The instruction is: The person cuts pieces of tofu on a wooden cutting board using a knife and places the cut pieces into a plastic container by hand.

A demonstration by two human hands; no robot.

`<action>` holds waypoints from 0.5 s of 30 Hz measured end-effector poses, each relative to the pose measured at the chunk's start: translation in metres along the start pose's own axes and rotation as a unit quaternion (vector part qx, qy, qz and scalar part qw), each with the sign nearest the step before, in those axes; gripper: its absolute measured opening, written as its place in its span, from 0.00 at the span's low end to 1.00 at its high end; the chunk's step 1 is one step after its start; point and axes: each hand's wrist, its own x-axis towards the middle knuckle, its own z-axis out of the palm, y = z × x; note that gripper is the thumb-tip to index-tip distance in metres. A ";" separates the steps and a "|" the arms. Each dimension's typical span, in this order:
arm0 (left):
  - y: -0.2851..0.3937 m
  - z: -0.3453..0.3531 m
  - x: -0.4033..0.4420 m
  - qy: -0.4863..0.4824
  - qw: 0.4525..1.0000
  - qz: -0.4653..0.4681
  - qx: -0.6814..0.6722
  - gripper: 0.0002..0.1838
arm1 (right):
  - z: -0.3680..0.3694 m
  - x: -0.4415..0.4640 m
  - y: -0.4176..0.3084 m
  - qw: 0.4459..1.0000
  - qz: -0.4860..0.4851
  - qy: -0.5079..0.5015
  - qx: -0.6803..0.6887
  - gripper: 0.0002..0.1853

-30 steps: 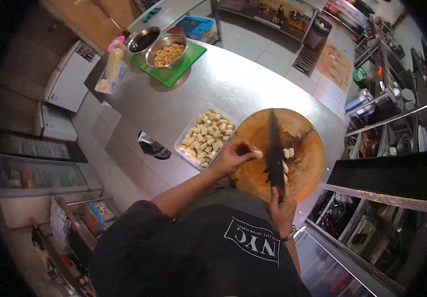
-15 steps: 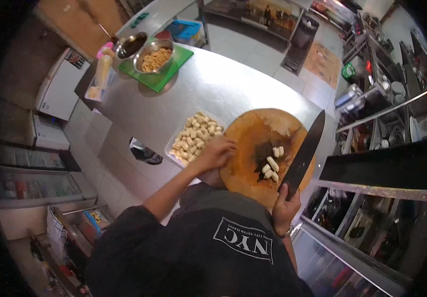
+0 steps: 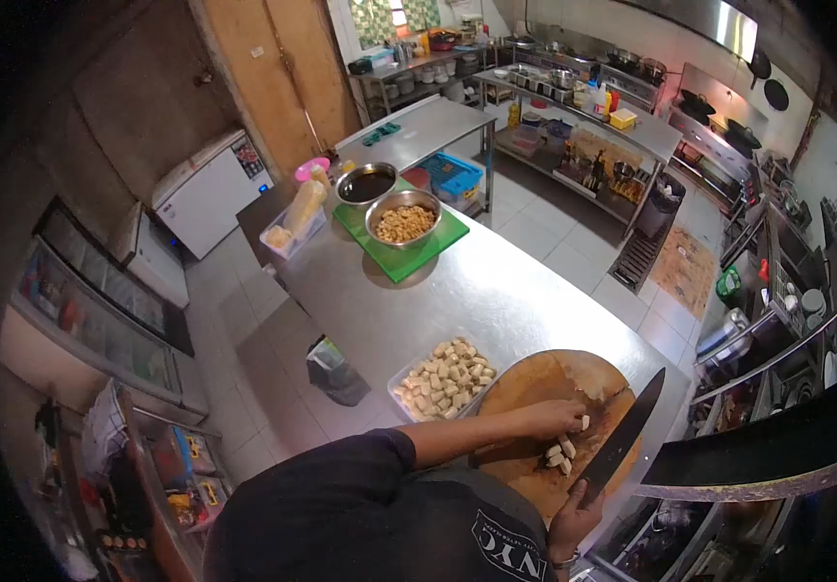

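My right hand (image 3: 574,524) is closed round the handle of a large dark-bladed knife (image 3: 622,441). The blade slants up and away along the right side of a round wooden chopping board (image 3: 511,388). My left hand (image 3: 562,417) reaches over the board, fingers bent together at a pale chunk (image 3: 585,423) that shows by the fingertips. A few more pale chunks (image 3: 559,456) lie on the board just below that hand. Left of the board, a clear plastic tub (image 3: 401,396) holds many similar short chunks (image 3: 448,378); my left forearm passes just below it.
On the steel table (image 3: 496,291), a green cutting board (image 3: 418,257) carries a metal bowl of brown pieces (image 3: 404,223). Beside it are a bowl of dark liquid (image 3: 367,182) and a plastic tray (image 3: 288,238) with a bag. A dark counter edge (image 3: 758,451) stands at right.
My left hand has moved from beside the tub across to the chunks on the board. The view has tilted up, showing more kitchen. The knife stays in my right hand.
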 end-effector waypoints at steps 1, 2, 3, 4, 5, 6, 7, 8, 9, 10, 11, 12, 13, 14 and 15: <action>-0.002 0.001 -0.001 0.022 0.999 -0.008 0.025 0.08 | 0.001 0.000 0.003 1.000 0.001 0.001 0.000 0.11; -0.003 0.003 -0.002 0.021 0.999 -0.008 0.024 0.08 | 0.002 0.001 0.008 1.000 -0.013 -0.004 -0.007 0.11; -0.001 0.000 -0.006 0.052 0.999 -0.003 -0.002 0.07 | 0.003 0.002 0.011 1.000 -0.026 -0.010 -0.013 0.11; 0.002 -0.004 -0.010 0.082 0.996 0.001 -0.029 0.06 | 0.003 0.002 0.012 1.000 -0.026 -0.010 -0.014 0.11; 0.003 -0.007 -0.014 0.082 0.996 0.001 -0.030 0.06 | 0.003 0.002 0.012 1.000 -0.011 -0.024 0.000 0.11; 0.009 -0.018 -0.017 0.067 0.997 -0.028 -0.026 0.07 | 0.002 0.002 0.012 0.999 0.005 -0.037 0.013 0.11; 0.014 -0.026 -0.021 0.059 0.997 -0.042 -0.026 0.07 | 0.003 0.003 0.011 0.999 0.005 -0.037 0.011 0.11; 0.018 -0.034 -0.025 0.052 0.997 -0.056 -0.025 0.07 | 0.004 0.003 0.008 0.999 -0.003 -0.038 0.006 0.11; 0.024 -0.037 -0.028 0.099 0.981 -0.129 -0.110 0.08 | 0.004 0.004 0.005 0.999 -0.010 -0.038 -0.001 0.11; 0.028 -0.037 -0.032 0.142 0.949 -0.199 -0.197 0.09 | 0.006 0.005 0.005 0.999 -0.005 -0.035 -0.008 0.11; 0.030 -0.034 -0.034 0.189 0.916 -0.234 -0.264 0.11 | 0.008 0.006 0.008 0.999 -0.005 -0.047 -0.011 0.11; 0.031 -0.031 -0.036 0.229 0.873 -0.270 -0.335 0.12 | 0.006 0.005 0.009 0.998 0.000 -0.057 -0.020 0.10; 0.049 -0.056 -0.040 0.194 0.800 -0.345 -0.451 0.15 | 0.008 0.005 -0.002 0.997 0.019 -0.067 0.019 0.10; 0.051 -0.061 -0.042 0.203 0.783 -0.363 -0.463 0.16 | 0.007 0.006 0.006 0.997 -0.012 -0.065 -0.049 0.10; 0.053 -0.066 -0.044 0.211 0.765 -0.380 -0.474 0.16 | 0.005 0.004 0.010 0.994 0.016 -0.094 -0.057 0.15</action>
